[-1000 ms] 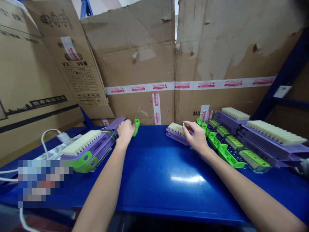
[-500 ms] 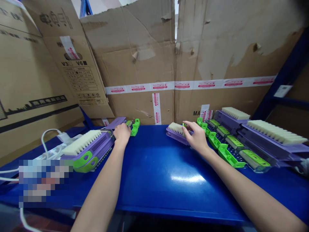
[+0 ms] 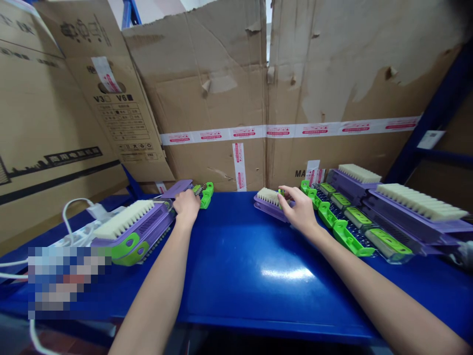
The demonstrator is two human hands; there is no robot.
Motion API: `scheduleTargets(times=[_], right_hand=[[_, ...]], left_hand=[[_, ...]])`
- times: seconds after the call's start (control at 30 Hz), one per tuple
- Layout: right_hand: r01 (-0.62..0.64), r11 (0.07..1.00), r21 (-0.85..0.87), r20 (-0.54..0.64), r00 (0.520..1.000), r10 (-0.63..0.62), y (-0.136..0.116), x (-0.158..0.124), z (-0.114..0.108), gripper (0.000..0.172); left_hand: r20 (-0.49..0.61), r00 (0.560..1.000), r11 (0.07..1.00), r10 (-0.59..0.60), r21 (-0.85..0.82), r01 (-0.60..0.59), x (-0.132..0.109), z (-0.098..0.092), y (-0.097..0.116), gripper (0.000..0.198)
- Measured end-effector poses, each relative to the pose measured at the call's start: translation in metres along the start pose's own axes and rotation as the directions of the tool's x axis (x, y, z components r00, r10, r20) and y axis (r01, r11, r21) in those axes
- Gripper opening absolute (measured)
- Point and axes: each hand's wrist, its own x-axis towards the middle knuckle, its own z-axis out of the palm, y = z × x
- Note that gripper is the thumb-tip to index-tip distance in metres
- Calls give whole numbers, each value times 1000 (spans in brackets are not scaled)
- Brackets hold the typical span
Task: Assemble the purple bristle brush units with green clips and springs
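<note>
My left hand [image 3: 187, 203] is closed at the back left of the blue table, fingertips hidden. It touches or lies close to a purple plastic part [image 3: 178, 188], with a bright green clip-like strip [image 3: 207, 195] just to its right. My right hand [image 3: 301, 209] curls round the near right end of a small purple brush-like unit [image 3: 271, 208], which has a cream ridged pad on top. A bit of green shows between thumb and index finger; the other fingers are partly hidden behind the unit.
Left stands a larger purple and green brush-like unit [image 3: 127, 231] beside a white power strip [image 3: 72, 235] with cables. On the right lie a green clip strip [image 3: 347, 236], several clear green-topped boxes [image 3: 389, 244] and purple units with cream pads [image 3: 423, 202]. Cardboard [image 3: 218, 108] walls the back.
Almost nothing differs. Both hands keep their places and grips, and the view has shifted very slightly.
</note>
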Motion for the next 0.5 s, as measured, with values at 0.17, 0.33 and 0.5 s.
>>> scheduleTargets(times=[0.17, 0.33, 0.5], right_hand=[[0, 1000, 0, 3, 1000, 0, 0, 0, 0, 25], [5, 1000, 4, 4, 1000, -5, -1, 0, -1, 25], [10, 1000, -7, 1, 1000, -10, 0, 0, -1, 26]], left_hand=[[-28, 1000, 1000, -4, -6, 4, 0, -1, 0, 36], [-46, 999, 1000, -3, -16, 2, 0, -2, 0, 37], [-49, 999, 1000, 3, -18, -3, 0, -3, -1, 38]])
